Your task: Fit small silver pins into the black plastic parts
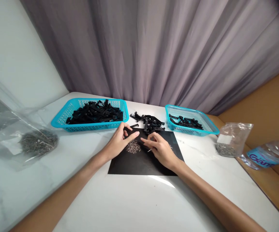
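Observation:
My left hand (121,139) is closed round a black plastic part (134,125), whose end sticks out past the fingers above the black mat (139,166). Across from it, my right hand (160,149) has its fingers pinched on a thin metal pin (150,150). Between the two hands a pile of small metal pieces (133,147) lies on the mat. Just behind the hands sits a heap of black plastic parts (151,121), partly over the mat's back edge.
Two blue baskets hold black parts, a large one (93,126) at back left and a smaller one (190,130) at back right. A bag of metal pins (39,141) lies left; another small bag (227,149) and a water bottle (265,157) are right. A curtain (139,48) hangs behind.

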{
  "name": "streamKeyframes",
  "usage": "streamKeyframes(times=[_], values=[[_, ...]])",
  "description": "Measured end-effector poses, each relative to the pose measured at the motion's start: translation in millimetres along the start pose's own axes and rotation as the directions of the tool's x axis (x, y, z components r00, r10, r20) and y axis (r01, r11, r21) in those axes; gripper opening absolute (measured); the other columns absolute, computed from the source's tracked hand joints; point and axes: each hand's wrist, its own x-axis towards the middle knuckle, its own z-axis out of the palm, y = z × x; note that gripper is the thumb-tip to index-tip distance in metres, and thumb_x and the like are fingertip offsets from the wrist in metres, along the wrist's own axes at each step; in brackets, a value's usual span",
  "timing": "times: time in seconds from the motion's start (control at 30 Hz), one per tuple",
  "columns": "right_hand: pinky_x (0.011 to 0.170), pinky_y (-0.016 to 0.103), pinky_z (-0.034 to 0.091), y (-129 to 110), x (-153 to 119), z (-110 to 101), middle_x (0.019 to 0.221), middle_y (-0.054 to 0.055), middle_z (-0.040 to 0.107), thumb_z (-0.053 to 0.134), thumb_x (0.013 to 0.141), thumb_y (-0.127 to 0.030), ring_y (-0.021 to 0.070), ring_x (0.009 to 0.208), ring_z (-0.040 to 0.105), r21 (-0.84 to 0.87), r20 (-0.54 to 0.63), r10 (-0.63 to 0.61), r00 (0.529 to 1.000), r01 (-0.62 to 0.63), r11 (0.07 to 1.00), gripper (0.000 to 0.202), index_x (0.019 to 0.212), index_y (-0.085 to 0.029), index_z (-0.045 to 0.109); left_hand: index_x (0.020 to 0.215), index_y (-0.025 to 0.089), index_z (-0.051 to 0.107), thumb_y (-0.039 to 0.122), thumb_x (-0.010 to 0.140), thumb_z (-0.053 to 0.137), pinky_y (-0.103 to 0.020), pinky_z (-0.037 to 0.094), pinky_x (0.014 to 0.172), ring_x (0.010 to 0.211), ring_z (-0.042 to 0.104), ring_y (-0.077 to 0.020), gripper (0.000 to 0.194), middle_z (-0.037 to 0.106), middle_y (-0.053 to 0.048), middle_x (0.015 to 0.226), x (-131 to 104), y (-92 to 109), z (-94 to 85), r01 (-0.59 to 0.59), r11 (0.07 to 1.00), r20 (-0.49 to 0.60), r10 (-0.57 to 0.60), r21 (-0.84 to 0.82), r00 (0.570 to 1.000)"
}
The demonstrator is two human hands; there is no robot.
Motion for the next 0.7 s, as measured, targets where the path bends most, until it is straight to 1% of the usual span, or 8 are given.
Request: streamKeyframes(times=[0.13,0.23,0.3,0.37,0.43,0.53,0.6,0.7], values=[[0.075,0.032,0.057,3,-11,-9,0.102,0.008,0.061,0.047,0.105,-0.022,0.0173,0.084,0.063,0.140,0.023,0.030,0.999,-0.033,0.990,0.034,0.132,-0.024,0.068,0.104,0.024,0.049,0.054,0.093,0.059,-0.043,0.040,0.100,0.110,0.050,-0.0250,0.033,0.057,-0.005,0.116,-4,5,-0.6,-0.079,0.988,0.091,0.067,0.132,0.994],[0.069,0.031,0.054,2,-21,-17,0.088,0.005,0.067,0.059,0.100,-0.026,0.0172,0.075,0.064,0.225,-0.022,0.141,0.990,-0.133,0.965,0.023,0.116,-0.021,0.076,0.111,0.026,0.049,0.056,0.095,0.056,-0.049,0.036,0.107,0.117,0.047,-0.0283,0.035,0.057,-0.005,0.121,-9,11,0.4,-0.129,0.960,0.167,0.088,0.248,0.982],[0.066,0.030,0.051,1,-26,-24,0.081,0.004,0.071,0.067,0.095,-0.030,0.0173,0.069,0.063,0.244,-0.053,0.235,0.971,-0.216,0.945,0.014,0.097,-0.022,0.079,0.117,0.027,0.048,0.056,0.095,0.058,-0.049,0.038,0.107,0.120,0.048,-0.0287,0.038,0.055,-0.006,0.123,-12,14,1.9,-0.149,0.962,0.209,0.101,0.230,0.973],[0.065,0.030,0.050,2,-29,-30,0.080,0.003,0.073,0.072,0.092,-0.033,0.0175,0.068,0.063,0.268,-0.054,0.311,0.949,-0.287,0.920,0.013,0.087,-0.023,0.079,0.119,0.027,0.048,0.053,0.093,0.063,-0.046,0.044,0.105,0.119,0.053,-0.0276,0.039,0.053,-0.007,0.128,-15,16,3.7,-0.168,0.971,0.242,0.125,0.170,0.962],[0.064,0.030,0.049,5,-30,-35,0.083,0.004,0.074,0.075,0.089,-0.035,0.0178,0.069,0.063,0.301,-0.052,0.353,0.934,-0.322,0.898,0.014,0.084,-0.023,0.079,0.116,0.028,0.051,0.047,0.090,0.069,-0.044,0.046,0.106,0.121,0.056,-0.0267,0.037,0.051,-0.007,0.134,-16,17,5.5,-0.214,0.967,0.256,0.174,0.140,0.951],[0.062,0.030,0.047,10,-31,-39,0.088,0.005,0.073,0.077,0.087,-0.038,0.0184,0.073,0.064,0.336,-0.061,0.364,0.929,-0.325,0.884,0.015,0.084,-0.024,0.081,0.118,0.029,0.056,0.037,0.088,0.073,-0.044,0.045,0.111,0.127,0.056,-0.0267,0.035,0.054,-0.005,0.136,-16,17,8.7,-0.293,0.947,0.266,0.251,0.133,0.931],[0.063,0.030,0.047,11,-31,-39,0.089,0.006,0.073,0.077,0.087,-0.040,0.0193,0.076,0.065,0.376,-0.044,0.376,0.926,-0.333,0.864,0.017,0.085,-0.024,0.082,0.128,0.030,0.053,0.036,0.085,0.077,-0.044,0.049,0.109,0.124,0.060,-0.0265,0.050,0.057,-0.006,0.138,-16,16,11.2,-0.292,0.952,0.271,0.258,0.092,0.927],[0.064,0.030,0.048,8,-31,-40,0.089,0.006,0.075,0.076,0.087,-0.041,0.0198,0.077,0.066,0.457,0.041,0.399,0.916,-0.372,0.808,0.019,0.089,-0.023,0.082,0.140,0.031,0.047,0.041,0.077,0.083,-0.045,0.055,0.104,0.117,0.066,-0.0274,0.073,0.060,-0.007,0.139,-16,11,14.9,-0.260,0.964,0.258,0.240,0.046,0.936]])
